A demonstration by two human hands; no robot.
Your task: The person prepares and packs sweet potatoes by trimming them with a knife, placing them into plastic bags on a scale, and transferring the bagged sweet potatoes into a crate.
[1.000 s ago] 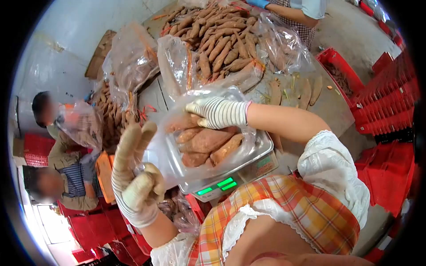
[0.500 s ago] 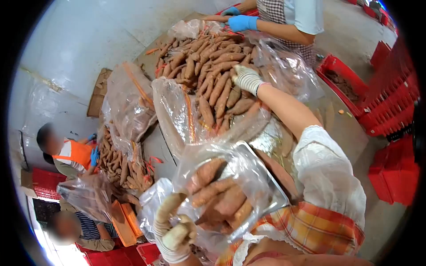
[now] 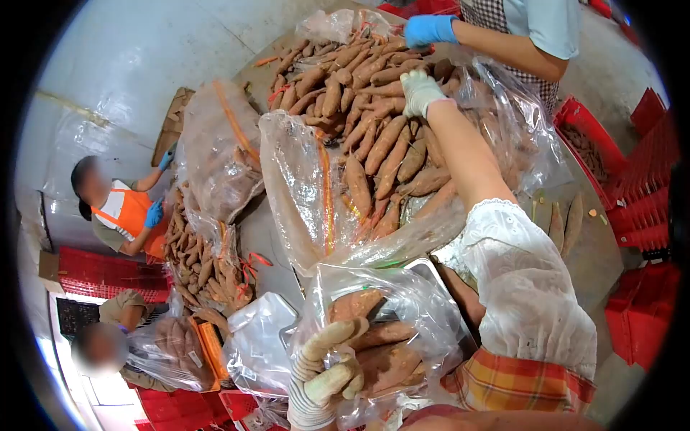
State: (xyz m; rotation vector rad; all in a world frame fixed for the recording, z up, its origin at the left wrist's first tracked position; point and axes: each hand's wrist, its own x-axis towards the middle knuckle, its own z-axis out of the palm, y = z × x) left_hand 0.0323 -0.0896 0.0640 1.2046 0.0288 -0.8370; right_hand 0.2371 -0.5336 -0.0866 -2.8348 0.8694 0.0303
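Sweet potatoes fill a clear plastic bag (image 3: 438, 345) that rests on the metal tray of the scale (image 3: 456, 305). My left hand (image 3: 327, 373), in a striped white glove, is closed at the near left side of this bag, its fingers curled at the plastic. Stretched far forward, my right hand (image 3: 420, 92) reaches onto the large heap of sweet potatoes (image 3: 388, 144). Its gloved fingers touch the heap's upper right part; whether they grip a root cannot be made out. An opened large bag (image 3: 291, 187) lies between the heap and the scale.
A person with a blue glove (image 3: 430, 31) stands beyond the heap. Two people are at the left, one in an orange apron (image 3: 133, 208), near a second pile (image 3: 194, 251). Red crates (image 3: 647, 201) stand at the right. Folded clear bags (image 3: 262, 345) lie left of the scale.
My right hand has left the bag on the scale and moved forward to the heap. My left hand has come to the bag's left side. The view has shifted.
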